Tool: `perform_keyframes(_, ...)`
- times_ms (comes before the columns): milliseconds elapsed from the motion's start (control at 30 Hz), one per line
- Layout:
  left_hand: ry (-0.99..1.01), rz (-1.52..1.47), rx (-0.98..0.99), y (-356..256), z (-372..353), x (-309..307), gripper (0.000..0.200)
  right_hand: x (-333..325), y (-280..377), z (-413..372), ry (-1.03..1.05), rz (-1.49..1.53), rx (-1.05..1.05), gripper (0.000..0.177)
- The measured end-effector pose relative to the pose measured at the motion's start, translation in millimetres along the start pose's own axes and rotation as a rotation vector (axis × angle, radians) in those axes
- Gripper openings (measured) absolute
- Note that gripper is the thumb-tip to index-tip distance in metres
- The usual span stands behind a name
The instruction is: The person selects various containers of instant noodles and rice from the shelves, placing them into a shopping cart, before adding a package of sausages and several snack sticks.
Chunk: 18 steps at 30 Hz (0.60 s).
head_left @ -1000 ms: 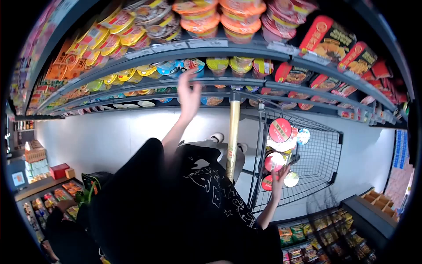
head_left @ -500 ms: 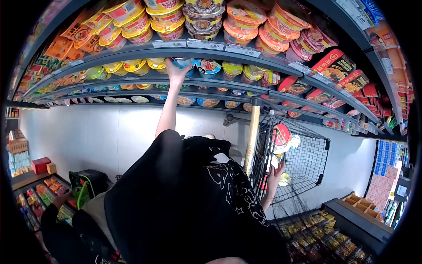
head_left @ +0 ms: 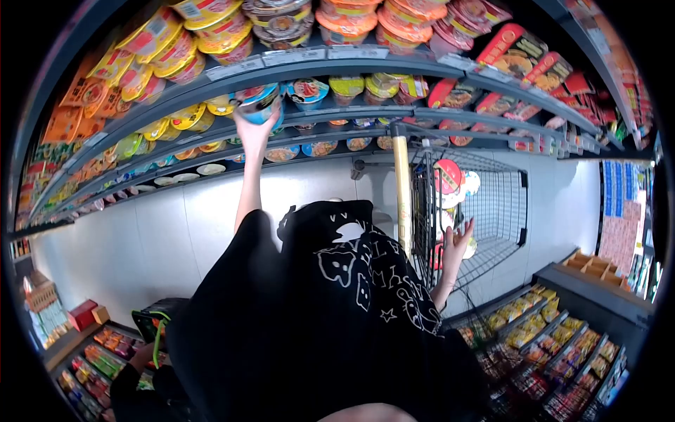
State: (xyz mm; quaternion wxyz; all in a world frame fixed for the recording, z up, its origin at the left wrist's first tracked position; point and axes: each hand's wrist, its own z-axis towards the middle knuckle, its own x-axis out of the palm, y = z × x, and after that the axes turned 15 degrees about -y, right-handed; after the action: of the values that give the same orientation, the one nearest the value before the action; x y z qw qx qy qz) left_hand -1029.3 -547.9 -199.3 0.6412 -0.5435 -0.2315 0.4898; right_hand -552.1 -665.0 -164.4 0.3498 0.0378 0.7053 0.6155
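Note:
My left hand (head_left: 256,131) grips a blue instant noodle bowl (head_left: 256,95) at the front of the second shelf, fingers wrapped about its side. Another blue noodle bowl (head_left: 306,90) stands just right of it on the shelf. Over the near end of the wire shopping cart (head_left: 522,211), my right hand (head_left: 457,245) is held with its fingers apart and nothing in them. Inside the cart lie several packages, among them a red-lidded round one (head_left: 447,176); my right hand partly hides the lower ones.
Stacked yellow noodle bowls (head_left: 158,35) and orange ones (head_left: 346,27) fill the shelf above, behind a price rail (head_left: 288,58). The cart's yellow handle (head_left: 402,190) stands right of my body. A person with a green-handled basket (head_left: 158,327) is at lower left. Snack bins (head_left: 534,337) sit at lower right.
My left hand has drawn the blue noodle bowl forward, out from under the upper shelf. My right hand has risen slightly with its fingers spread. The view has shifted.

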Motion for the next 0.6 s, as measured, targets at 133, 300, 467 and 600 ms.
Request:
perform_keyframes(133,0.125,-0.234,-0.112,17,-46,-29,0.080,9,39,-8,-0.119,-0.080,-0.163,0.064)
perform_keyframes(300,0.476,-0.287,-0.169,-39,-113,-53,0.082,28,97,-22,0.038,0.045,-0.295,0.073)
perform_keyframes(467,0.965,-0.365,0.066,-135,-146,-34,0.094,34,180,-45,0.392,0.085,-0.620,0.084)
perform_keyframes(600,0.947,-0.391,0.662,-183,-151,-13,0.090,4,195,-49,0.344,-0.123,-0.656,0.089)
